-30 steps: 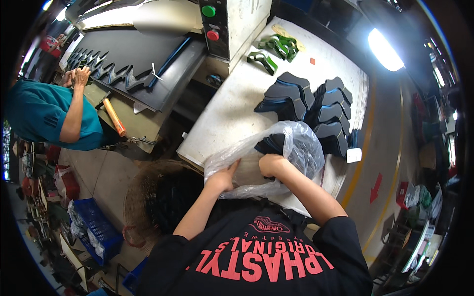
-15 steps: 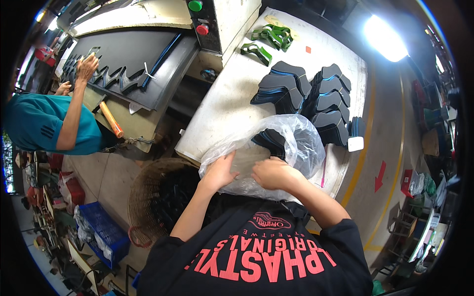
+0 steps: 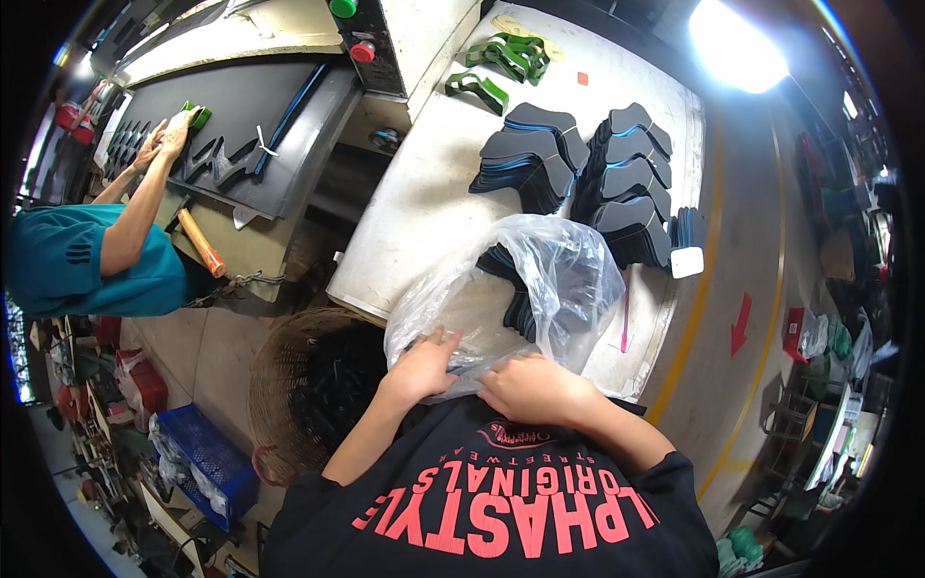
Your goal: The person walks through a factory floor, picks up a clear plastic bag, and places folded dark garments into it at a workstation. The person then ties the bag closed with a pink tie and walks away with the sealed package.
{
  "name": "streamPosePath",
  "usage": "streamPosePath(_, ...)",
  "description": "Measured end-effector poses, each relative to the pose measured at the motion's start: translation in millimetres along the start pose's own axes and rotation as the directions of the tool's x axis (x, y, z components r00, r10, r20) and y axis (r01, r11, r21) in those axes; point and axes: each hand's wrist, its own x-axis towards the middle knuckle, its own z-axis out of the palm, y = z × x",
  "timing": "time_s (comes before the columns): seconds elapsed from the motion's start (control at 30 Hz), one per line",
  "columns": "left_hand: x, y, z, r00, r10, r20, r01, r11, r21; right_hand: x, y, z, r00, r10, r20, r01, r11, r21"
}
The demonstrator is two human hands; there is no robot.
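A clear plastic bag (image 3: 590,289) lies with its mouth spread wide on the near part of the white table (image 3: 390,226). Stacked dark cut pieces (image 3: 520,313) show inside and through its film. My left hand (image 3: 422,371) grips the bag's near left rim, some fingers stretched over the film. Close beside it, my right hand (image 3: 535,387) is curled around the near rim, its fingertips partly hidden. Beyond the bag stand several stacks of black sheet pieces (image 3: 631,178) with blue edges, some tied with thin bands.
Green strip-shaped dies (image 3: 511,58) lie at the table's far end. A pink pen (image 3: 624,313) is right of the bag. Below the table's left edge stands a wicker basket (image 3: 279,376) holding dark scraps. At left, a co-worker in a teal shirt (image 3: 116,255) handles a green die at a press.
Both my hands have drawn closer to my body with the bag's near rim. More of the stack inside shows. The co-worker's hands have come together on a green die.
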Motion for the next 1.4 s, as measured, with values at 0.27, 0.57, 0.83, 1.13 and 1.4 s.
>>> streamPosePath(0.27,21,-22,5,0.977,-0.167,-0.131,0.167,0.986,-0.008,132,45,71,0.802,0.475,-0.361,-0.212,0.793,0.572)
streamPosePath(0.57,22,-28,-15,0.991,-0.114,0.074,0.101,0.982,0.159,108,106,122,0.746,0.505,-0.434,-0.239,0.811,0.533)
streamPosePath(0.83,15,-11,-19,0.994,-0.107,-0.013,0.106,0.993,-0.055,-14,49,13,0.9,-0.309,-0.307,0.435,0.648,0.625)
streamPosePath(1.13,2,29,-33,0.998,-0.043,-0.035,0.037,0.988,-0.149,-132,163,-84,0.178,0.703,-0.688,0.241,0.647,0.723)
streamPosePath(1.4,13,43,-41,0.962,0.134,-0.239,-0.196,0.946,-0.258,-45,208,-55,0.184,0.621,-0.762,-0.788,0.557,0.264)
